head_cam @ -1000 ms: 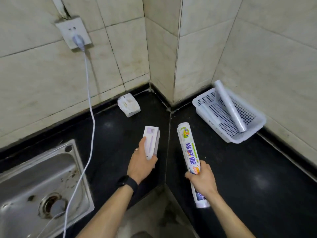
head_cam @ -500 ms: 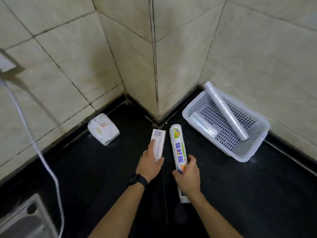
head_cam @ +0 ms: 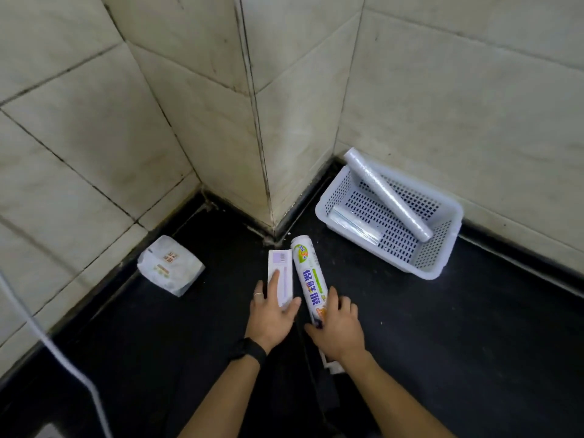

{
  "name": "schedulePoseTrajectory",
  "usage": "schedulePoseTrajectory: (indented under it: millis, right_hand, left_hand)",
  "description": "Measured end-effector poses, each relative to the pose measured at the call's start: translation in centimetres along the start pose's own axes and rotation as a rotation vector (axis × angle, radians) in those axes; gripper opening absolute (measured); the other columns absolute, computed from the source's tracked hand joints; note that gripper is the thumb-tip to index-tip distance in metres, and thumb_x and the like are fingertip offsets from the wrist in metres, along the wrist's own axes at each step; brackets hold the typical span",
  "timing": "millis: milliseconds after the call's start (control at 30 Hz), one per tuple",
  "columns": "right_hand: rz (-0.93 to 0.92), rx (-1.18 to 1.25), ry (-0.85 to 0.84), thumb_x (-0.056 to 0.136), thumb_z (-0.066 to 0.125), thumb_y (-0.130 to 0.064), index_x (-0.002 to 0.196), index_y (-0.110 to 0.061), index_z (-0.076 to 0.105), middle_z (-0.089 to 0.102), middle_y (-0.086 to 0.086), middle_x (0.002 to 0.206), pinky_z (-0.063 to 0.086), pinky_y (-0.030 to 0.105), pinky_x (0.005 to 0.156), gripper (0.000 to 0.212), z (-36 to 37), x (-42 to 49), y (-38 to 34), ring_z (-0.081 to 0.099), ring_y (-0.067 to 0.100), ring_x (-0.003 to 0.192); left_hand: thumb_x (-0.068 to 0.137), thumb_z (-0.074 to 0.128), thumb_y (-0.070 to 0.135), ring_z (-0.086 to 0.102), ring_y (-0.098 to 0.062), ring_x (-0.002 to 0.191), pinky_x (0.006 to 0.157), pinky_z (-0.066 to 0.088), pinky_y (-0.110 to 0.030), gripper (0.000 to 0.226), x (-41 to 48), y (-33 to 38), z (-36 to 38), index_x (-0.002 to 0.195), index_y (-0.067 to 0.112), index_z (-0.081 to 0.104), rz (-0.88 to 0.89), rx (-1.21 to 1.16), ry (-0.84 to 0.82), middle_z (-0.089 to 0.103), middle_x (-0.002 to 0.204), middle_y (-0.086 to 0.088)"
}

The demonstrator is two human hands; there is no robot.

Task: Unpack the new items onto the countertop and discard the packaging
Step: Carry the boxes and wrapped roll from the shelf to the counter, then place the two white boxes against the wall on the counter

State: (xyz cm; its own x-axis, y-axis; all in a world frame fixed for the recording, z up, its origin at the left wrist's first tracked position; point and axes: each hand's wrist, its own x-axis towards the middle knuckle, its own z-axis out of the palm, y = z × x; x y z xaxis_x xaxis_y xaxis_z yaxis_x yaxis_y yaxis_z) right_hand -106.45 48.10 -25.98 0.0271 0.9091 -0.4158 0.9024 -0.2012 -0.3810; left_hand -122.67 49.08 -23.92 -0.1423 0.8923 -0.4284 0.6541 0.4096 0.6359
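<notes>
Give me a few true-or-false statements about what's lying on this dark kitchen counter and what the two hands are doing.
1. The left hand rests on a slim white box. True.
2. The printed roll lies inside the white basket. False: it lies on the countertop, beside the box.
3. A clear roll leans across the basket. True.
4. The right hand is empty and far from the printed roll. False: it is on that roll.
5. A white packet lies near the left wall. True.
</notes>
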Motion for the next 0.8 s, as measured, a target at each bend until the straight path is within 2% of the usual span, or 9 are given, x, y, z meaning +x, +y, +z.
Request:
schedulePoseTrajectory:
  millis: [33,100,233,333,433,600,700,800]
  right_hand:
    - [-0.009,0.014,-0.008,0.079,0.066,-0.058,0.156,-0.013,0.017,0.037,0.010,0.142,0.042,0.038,0.103,0.102,-0.8,-0.5,0.3,0.038,0.028,0.126]
    - [-0.043,0.080,0.030,0.085,0.061,-0.058,0.156,-0.016,0.022,0.036,0.006,0.149,0.035,0.035,0.110,0.092,-2.6,-2.2,1.6,0.036,0.026,0.132]
    - [-0.029,0.229,0.247,0.090,0.060,-0.053,0.149,-0.027,0.041,0.044,-0.011,0.148,0.030,0.019,0.111,0.068,-7.0,-8.5,6.8,0.035,0.011,0.138]
    - [0.097,0.257,0.431,0.092,0.061,-0.048,0.143,-0.031,0.050,0.049,-0.017,0.144,0.028,0.016,0.108,0.055,-9.7,-14.8,12.4,0.039,0.006,0.136]
    - [0.280,0.265,0.561,0.093,0.063,-0.043,0.140,-0.033,0.054,0.050,-0.018,0.144,0.029,0.018,0.107,0.049,-11.1,-21.5,18.3,0.039,0.006,0.137]
    - [0.591,0.278,0.737,0.093,0.067,-0.034,0.134,-0.027,0.062,0.057,-0.007,0.141,0.037,0.026,0.108,0.042,-11.3,-32.4,27.6,0.046,0.016,0.134]
    - [0.718,0.300,0.807,0.093,0.066,-0.033,0.133,-0.025,0.063,0.058,-0.003,0.142,0.038,0.034,0.111,0.041,-10.6,-38.4,33.1,0.046,0.021,0.135]
    - [0.798,0.340,0.860,0.094,0.064,-0.034,0.134,-0.025,0.063,0.057,-0.001,0.143,0.037,0.036,0.113,0.041,-10.2,-43.9,38.8,0.045,0.023,0.136]
  left_hand:
    - [0.092,0.057,0.051,0.017,-0.033,0.147,0.116,0.026,-0.041,0.079,-0.3,0.3,-0.4,0.155,0.039,0.010,0.014,0.050,0.008,0.011,0.162,-0.016]
    - [0.093,0.054,0.051,0.010,-0.031,0.149,0.120,0.020,-0.041,0.074,-1.0,1.3,-1.0,0.155,0.034,0.018,0.115,0.171,0.049,0.011,0.163,-0.014]
    - [0.094,0.054,0.048,0.009,-0.026,0.151,0.123,0.010,-0.036,0.066,-2.7,5.0,0.4,0.152,0.027,0.032,0.389,0.319,0.035,0.019,0.163,-0.008]
    - [0.094,0.052,0.048,0.014,-0.025,0.150,0.122,0.014,-0.037,0.062,-5.5,9.6,4.4,0.151,0.029,0.035,0.578,0.375,-0.039,0.028,0.160,-0.006]
    - [0.095,0.049,0.048,0.016,-0.023,0.150,0.122,0.018,-0.039,0.060,-9.4,14.5,10.1,0.151,0.029,0.036,0.793,0.428,-0.158,0.031,0.159,-0.004]
    - [0.097,0.041,0.052,0.012,-0.020,0.150,0.122,0.014,-0.038,0.061,-18.5,21.5,21.1,0.153,0.033,0.028,1.046,0.513,-0.378,0.028,0.160,0.000]
    - [0.097,0.039,0.052,0.013,-0.018,0.149,0.122,0.014,-0.040,0.060,-25.0,24.0,27.8,0.153,0.035,0.026,1.174,0.594,-0.483,0.028,0.160,0.004]
    - [0.097,0.039,0.052,0.016,-0.017,0.149,0.121,0.015,-0.040,0.058,-31.6,25.8,33.9,0.152,0.037,0.027,1.264,0.660,-0.555,0.031,0.159,0.007]
